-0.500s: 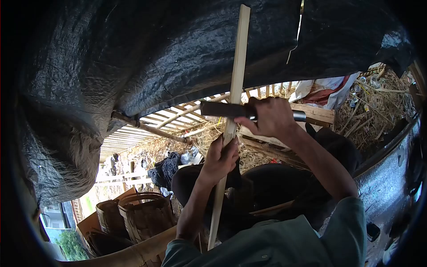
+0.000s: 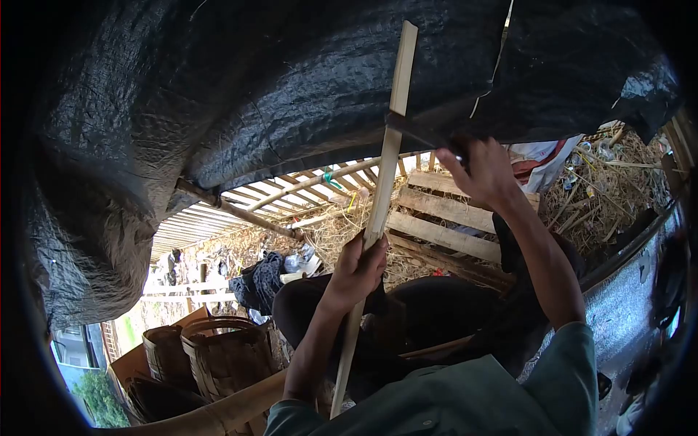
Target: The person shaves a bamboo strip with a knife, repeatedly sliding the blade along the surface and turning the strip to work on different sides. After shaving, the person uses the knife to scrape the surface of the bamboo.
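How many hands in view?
2: left hand around the pale strip; right hand holding the dark blade, which crosses the strip farther up. No others show.

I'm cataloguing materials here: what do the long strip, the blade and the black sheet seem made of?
Long strip: probably bamboo or wood, unpainted; it is pale, with lengthwise lines. Blade: likely metal, dark and dull; it looks thin, though blurred. Black sheet: apparently plastic, glossy; it creases and shows bright highlights.
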A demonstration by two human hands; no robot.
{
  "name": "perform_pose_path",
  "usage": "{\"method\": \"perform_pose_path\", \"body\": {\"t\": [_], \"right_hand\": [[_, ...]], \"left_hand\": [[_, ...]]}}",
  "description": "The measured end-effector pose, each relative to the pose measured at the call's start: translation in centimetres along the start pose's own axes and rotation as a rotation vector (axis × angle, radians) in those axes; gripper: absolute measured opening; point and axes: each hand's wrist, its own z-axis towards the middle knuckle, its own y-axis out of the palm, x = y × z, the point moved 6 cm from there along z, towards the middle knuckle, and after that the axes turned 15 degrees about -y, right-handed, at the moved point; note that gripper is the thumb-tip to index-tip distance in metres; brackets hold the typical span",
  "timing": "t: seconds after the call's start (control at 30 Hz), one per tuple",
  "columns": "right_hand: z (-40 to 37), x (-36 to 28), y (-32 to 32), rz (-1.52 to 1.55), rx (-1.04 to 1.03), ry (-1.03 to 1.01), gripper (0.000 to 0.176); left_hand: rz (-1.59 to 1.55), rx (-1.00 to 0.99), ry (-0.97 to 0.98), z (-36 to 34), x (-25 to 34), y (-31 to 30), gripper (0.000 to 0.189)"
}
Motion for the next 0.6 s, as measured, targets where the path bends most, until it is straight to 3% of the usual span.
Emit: {"method": "perform_pose_path", "body": {"t": [0.23, 0.33, 0.57, 0.6], "right_hand": [[-3.4, -8.0, 5.5, 0.034, -0.263, -0.364, 0.062], [-4.3, -8.5, 7.2, 0.075, -0.291, -0.316, 0.062], [-4.6, -7.7, 8.5, -0.007, -0.169, -0.408, 0.069], [-4.4, -7.5, 8.5, -0.035, -0.166, -0.395, 0.068]], "left_hand": [[0.533, 0.277, 0.544, 0.9, -0.3, -0.9, 0.007], [0.708, 0.34, 0.557, 0.3, -0.2, -0.8, 0.022], [0.82, 0.52, 0.74, -0.8, 0.8, 0.2, 0.013], [0.786, 0.507, 0.644, -0.4, 0.7, 0.1, 0.011]]}}
